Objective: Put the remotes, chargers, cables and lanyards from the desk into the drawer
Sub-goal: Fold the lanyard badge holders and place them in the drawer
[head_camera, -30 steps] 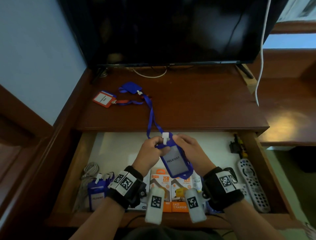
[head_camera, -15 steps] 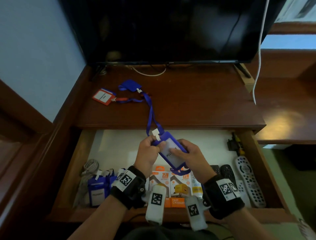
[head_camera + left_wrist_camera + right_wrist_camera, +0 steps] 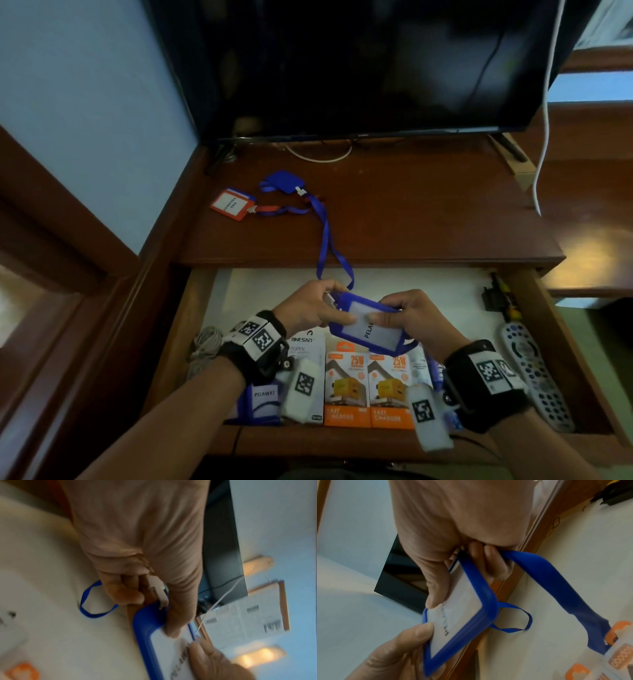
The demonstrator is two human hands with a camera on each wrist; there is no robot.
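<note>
Both hands hold a blue lanyard badge holder point(image 3: 368, 332) level above the open drawer point(image 3: 191, 315). My left hand point(image 3: 317, 308) pinches its clip end, thumb on the card face. My right hand point(image 3: 402, 313) pinches the other end, fingers curled beneath. The left wrist view shows the badge holder point(image 3: 145, 635) under the left hand point(image 3: 164, 609). In the right wrist view the badge holder point(image 3: 462, 622) sits in the right hand point(image 3: 452, 577). Its blue strap point(image 3: 324, 240) trails back onto the desk. An orange badge point(image 3: 233, 204) and a blue pouch point(image 3: 281, 180) lie on the desk point(image 3: 428, 212).
The drawer holds a grey remote point(image 3: 536, 377) at the right, orange charger boxes point(image 3: 368, 390) at the front, a white charger box point(image 3: 305, 346), another blue badge point(image 3: 262, 401) and a coiled grey cable point(image 3: 205, 346). A black TV point(image 3: 359, 61) stands at the desk's back, with a white cable point(image 3: 543, 120) hanging at right.
The badge holder has turned from upright to lying sideways between my hands and has come lower over the charger boxes. More of its strap has slid off the desk edge.
</note>
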